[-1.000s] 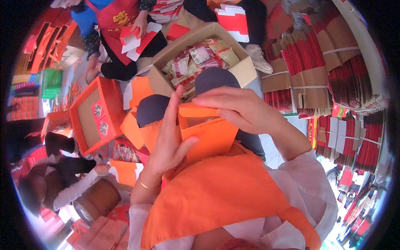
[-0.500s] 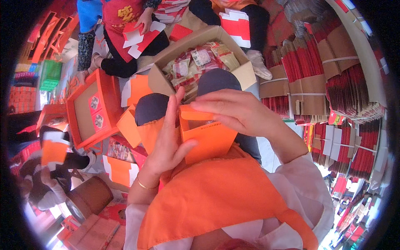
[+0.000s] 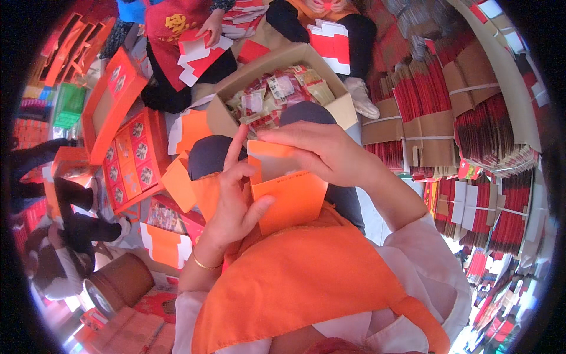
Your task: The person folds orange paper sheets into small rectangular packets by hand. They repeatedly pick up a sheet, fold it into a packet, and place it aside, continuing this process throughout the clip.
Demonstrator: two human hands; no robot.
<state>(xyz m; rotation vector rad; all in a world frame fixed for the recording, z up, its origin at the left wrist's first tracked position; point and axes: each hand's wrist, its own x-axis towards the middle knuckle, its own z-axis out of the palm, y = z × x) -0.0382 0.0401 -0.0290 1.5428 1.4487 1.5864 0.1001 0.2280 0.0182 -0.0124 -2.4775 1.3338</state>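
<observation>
A small orange carton (image 3: 290, 203) stands on my lap, tilted a little, with its top open and its pale inside showing. My left hand (image 3: 234, 203) holds its left side, thumb against the front face, index finger raised and the other fingers bent. From the far right, my right hand (image 3: 321, 150) lies across the top edge and bends round the orange flap. What the carton contains is mostly hidden. Just beyond my knees sits a brown cardboard box (image 3: 345, 109) filled with small red and clear packets (image 3: 277, 94).
Orange carton blanks (image 3: 167, 243) lie at my left. Farther left is a red gift box (image 3: 135, 156) with its lid (image 3: 114, 100) raised. Bundled red card stacks (image 3: 421, 100) line the right side. Across from me, a person's hand (image 3: 211, 26) holds a red and white carton (image 3: 197, 54).
The gift box lid at left has moved up and away, uncovering round-patterned packs. My left fingers have bent, and my right hand has shifted slightly left, opening the carton's top to view.
</observation>
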